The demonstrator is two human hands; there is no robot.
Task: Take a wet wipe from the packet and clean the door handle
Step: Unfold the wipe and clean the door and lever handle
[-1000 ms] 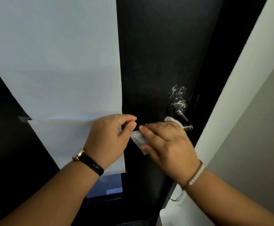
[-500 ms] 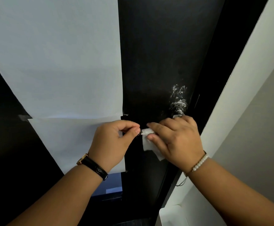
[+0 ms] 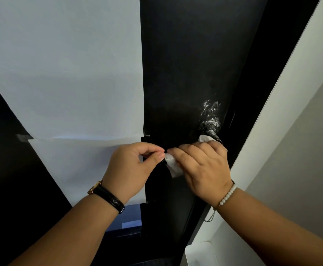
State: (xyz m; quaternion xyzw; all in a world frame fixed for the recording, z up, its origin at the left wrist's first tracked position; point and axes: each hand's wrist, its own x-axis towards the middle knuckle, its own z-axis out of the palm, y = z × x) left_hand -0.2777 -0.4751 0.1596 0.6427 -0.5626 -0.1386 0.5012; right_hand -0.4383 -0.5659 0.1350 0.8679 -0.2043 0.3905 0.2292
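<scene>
A black door [image 3: 180, 73] carries a dark metal handle [image 3: 209, 128] smeared with white marks at its round base. My right hand [image 3: 203, 167] is wrapped over the lever with a white wet wipe [image 3: 173, 166] pressed under its fingers; a bit of wipe [image 3: 204, 138] also pokes out above the knuckles. Most of the lever is hidden by that hand. My left hand [image 3: 133, 169], wearing a black-strapped watch, pinches the free tip of the lever between thumb and forefinger. No wipe packet is in view.
Large white paper sheets [image 3: 70, 73] are taped over the door's left part. A white door frame and grey wall [image 3: 291, 131] run along the right. A white object [image 3: 201, 254] sits low by the frame.
My right hand slid up onto the lever and now covers it with the wipe. My left hand moved right and pinched the lever's end.
</scene>
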